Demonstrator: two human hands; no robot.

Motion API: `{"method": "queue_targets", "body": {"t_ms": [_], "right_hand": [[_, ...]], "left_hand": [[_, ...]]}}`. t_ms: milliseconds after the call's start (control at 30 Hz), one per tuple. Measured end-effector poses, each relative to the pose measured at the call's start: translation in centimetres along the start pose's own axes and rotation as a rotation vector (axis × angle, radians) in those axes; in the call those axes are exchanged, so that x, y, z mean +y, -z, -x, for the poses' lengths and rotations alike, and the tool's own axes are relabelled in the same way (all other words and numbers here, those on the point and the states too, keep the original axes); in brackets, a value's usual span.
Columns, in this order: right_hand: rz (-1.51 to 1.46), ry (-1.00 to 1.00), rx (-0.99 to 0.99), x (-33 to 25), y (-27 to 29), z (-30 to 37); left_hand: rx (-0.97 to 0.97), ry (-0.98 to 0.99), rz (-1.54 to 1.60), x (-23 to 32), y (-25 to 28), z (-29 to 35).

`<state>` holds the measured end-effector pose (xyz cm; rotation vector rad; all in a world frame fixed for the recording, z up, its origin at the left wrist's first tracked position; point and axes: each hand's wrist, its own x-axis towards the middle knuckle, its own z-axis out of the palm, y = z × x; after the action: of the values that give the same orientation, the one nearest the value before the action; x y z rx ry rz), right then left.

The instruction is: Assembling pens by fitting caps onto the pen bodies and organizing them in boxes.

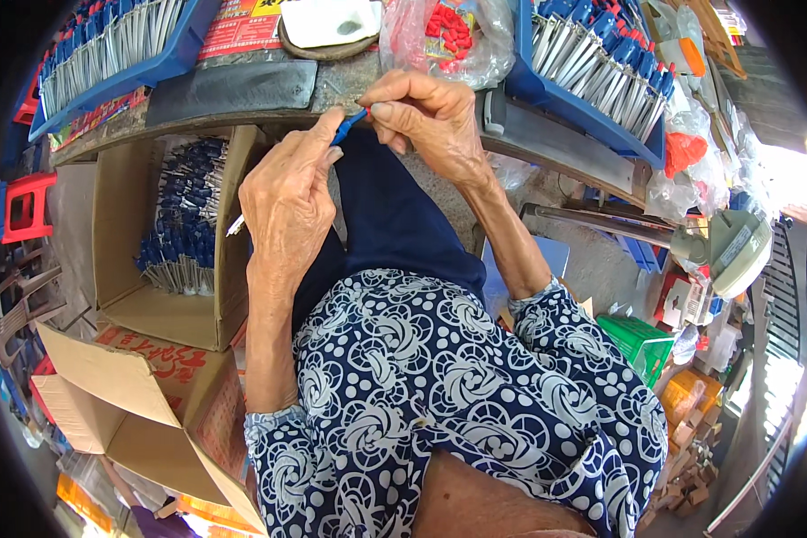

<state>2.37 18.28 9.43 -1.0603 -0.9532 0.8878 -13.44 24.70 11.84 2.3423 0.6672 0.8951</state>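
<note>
My left hand (289, 193) is closed around a slim tool with a blue handle (347, 127); its silvery metal end (236, 225) sticks out below the palm. My right hand (432, 124) pinches a tiny red piece (368, 111) at the top of the blue handle, the two hands nearly meeting over the bench edge. Just beyond my right hand lies a clear plastic bag (493, 47) with small red pieces (450, 34) in it.
Blue trays (175, 70) (592, 115) at both sides of the bench hold many similar tools. An open cardboard box (117, 215) at left contains more of them. Another open box (121, 368) sits below. A lamp-like fixture (740, 254) and green crate (635, 345) stand at right.
</note>
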Motion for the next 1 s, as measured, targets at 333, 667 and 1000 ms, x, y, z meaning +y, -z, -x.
{"method": "queue_targets", "body": {"t_ms": [333,667,1000], "right_hand": [[0.134,-0.096,-0.081,0.5,0.8,0.5],[0.085,-0.143,-0.079,0.7,0.3,0.7],[-0.361,-0.434,-0.202,1.4,0.5,2.7]], "left_hand": [[-0.148,-0.089,-0.227,-0.1,0.8,-0.1],[-0.049,-0.002,0.008,-1.7,-0.4,1.3],[-0.212,0.216,0.256,-1.0,1.8,3.4]]}}
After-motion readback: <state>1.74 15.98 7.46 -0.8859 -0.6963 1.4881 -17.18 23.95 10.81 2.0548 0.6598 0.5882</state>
